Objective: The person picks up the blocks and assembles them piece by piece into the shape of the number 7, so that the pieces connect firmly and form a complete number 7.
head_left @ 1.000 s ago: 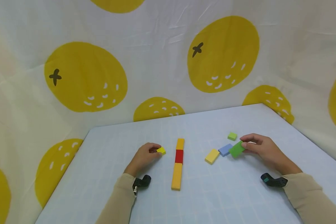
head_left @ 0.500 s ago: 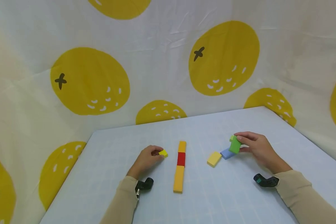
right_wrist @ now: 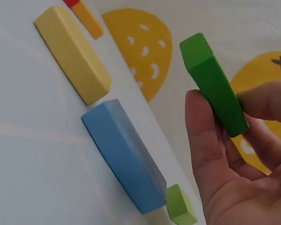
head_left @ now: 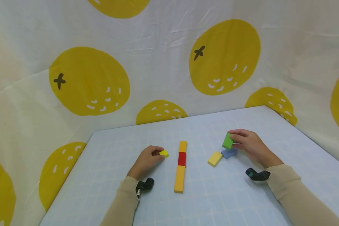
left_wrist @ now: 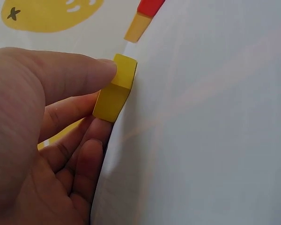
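Observation:
My left hand pinches a small bright yellow block between thumb and fingers, low at the table surface. Right of it lies a straight row: an orange block at the far end, a red block in the middle and a longer orange block nearest me. My right hand holds a green rectangular block by its sides, raised above the table. Below it a blue block lies flat, its end close to a pale yellow block.
A small light green block sits beyond the blue one, hidden behind the right hand in the head view. The table has a pale blue checked cover. A white curtain with yellow fruit prints hangs behind it.
My right hand has carried the green block leftward, turning it more upright and lifting it off the blue block. The left hand keeps its pinch on the yellow block in place.

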{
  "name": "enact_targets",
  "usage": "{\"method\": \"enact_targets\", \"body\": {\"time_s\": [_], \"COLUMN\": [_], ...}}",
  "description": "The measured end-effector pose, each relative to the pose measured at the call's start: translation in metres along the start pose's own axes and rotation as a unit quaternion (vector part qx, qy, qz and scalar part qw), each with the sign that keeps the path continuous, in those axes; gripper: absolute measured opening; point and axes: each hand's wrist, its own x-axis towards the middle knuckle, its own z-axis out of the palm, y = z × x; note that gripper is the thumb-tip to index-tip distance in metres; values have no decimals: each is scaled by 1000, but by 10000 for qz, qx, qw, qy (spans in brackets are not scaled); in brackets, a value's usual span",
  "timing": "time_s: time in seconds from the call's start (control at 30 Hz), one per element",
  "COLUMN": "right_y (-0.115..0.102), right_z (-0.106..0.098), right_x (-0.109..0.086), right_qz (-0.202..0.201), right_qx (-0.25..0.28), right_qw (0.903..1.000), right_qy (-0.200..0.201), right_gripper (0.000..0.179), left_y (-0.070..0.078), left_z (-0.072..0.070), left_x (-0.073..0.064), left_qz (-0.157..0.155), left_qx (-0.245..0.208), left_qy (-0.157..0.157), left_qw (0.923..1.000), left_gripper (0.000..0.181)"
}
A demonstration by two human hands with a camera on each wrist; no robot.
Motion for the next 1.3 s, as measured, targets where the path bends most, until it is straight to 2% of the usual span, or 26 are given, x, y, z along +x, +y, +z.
{"method": "enact_targets", "body": {"time_s": [0.27,0.43,0.7,0.9,1.1,1.3], "right_y": [-6,-9,-14,-14,-14,-12], "right_z": [7,16,36,48,57,67], "right_x": [8,17,32,43,51,57], "right_qz": [277,349,524,483,438,398], "right_qx": [524,958,1355,1679,1715,1597], "right_qw": [9982,9947,9894,9846,9842,9862], "right_qy": [-135,-122,-57,-86,-96,-169], "right_gripper": [56,57,57,54,47,49], "left_y": [-1,-2,-4,-2,2,0], "left_z": [-1,-2,-1,1,1,2], "left_x": [3,4,2,0,0,0], "left_qz": [283,325,145,160,187,120], "left_qx": [30,58,-32,35,40,114], "left_qy": [-5,-31,-25,9,27,52], "left_qw": [9996,9995,9999,9999,9998,9998], "left_gripper": [28,28,27,27,27,27]}}
